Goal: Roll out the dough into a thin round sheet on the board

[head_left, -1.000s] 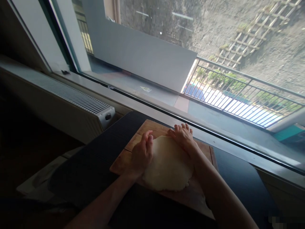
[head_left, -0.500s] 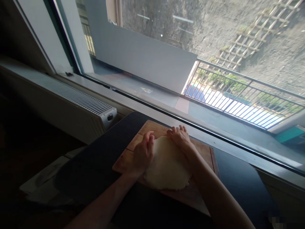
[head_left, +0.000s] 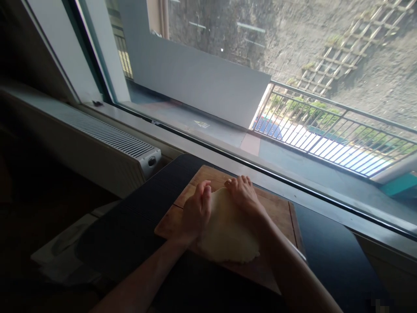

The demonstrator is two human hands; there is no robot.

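A flat, pale, roughly round sheet of dough (head_left: 224,234) lies on a wooden cutting board (head_left: 276,208). At the dough's left edge is my left hand (head_left: 197,206), its fingers curled and the thumb close to them, closed on the rim. My right hand (head_left: 243,193) lies palm down across the dough's upper right edge, with fingers stretched toward the board's far side. Part of the dough's right side is hidden beneath that hand and forearm. The near rim of the dough looks ragged.
The board rests on a dark table (head_left: 130,221) against a window sill (head_left: 208,156). A white radiator (head_left: 130,148) stands to the left. Pale, unclear items (head_left: 68,248) sit low at the left. Beyond the glass is a balcony railing (head_left: 309,150).
My right hand has shifted slightly left and inward over the dough's far edge. The left hand stays nearly in place. The view has tilted a little.
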